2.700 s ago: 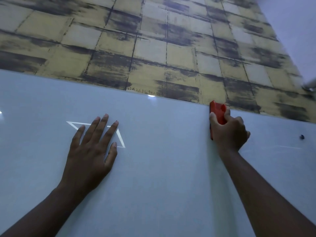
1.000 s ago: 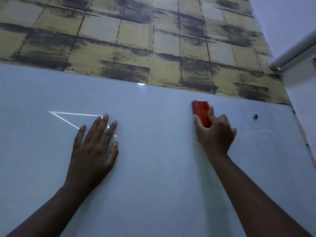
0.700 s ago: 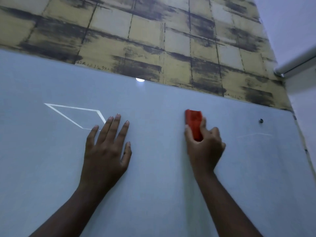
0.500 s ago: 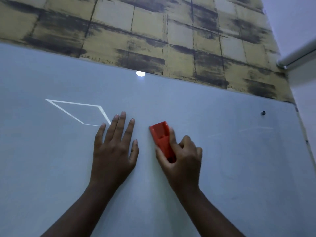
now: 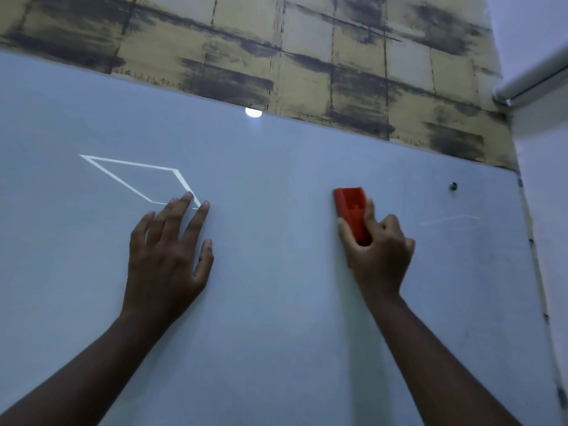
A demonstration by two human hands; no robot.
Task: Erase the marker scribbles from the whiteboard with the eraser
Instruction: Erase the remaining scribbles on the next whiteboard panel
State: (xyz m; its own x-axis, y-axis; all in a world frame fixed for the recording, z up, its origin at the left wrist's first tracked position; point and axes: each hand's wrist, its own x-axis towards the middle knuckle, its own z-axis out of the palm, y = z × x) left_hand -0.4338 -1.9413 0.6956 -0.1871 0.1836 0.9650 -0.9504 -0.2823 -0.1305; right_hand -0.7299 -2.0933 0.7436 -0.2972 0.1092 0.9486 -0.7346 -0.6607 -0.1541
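A red eraser point(image 5: 351, 212) is held against a wall-mounted whiteboard point(image 5: 276, 302) by the right hand point(image 5: 378, 250).

The right grip is curled round the eraser's lower half, right of the board's centre. The left hand point(image 5: 167, 256) is laid flat with fingers spread, fingertips touching a white outlined shape point(image 5: 135, 176). A faint line point(image 5: 450, 220) is seen further right; patterned yellow wallpaper point(image 5: 276, 41) is seen above.

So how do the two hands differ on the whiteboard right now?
The left hand lies flat with fingers straight and spread, holding nothing; the right hand is curled round the red eraser. The left hand's fingertips touch the white outline; the right hand sits well right of it, apart. Both are against the whiteboard.
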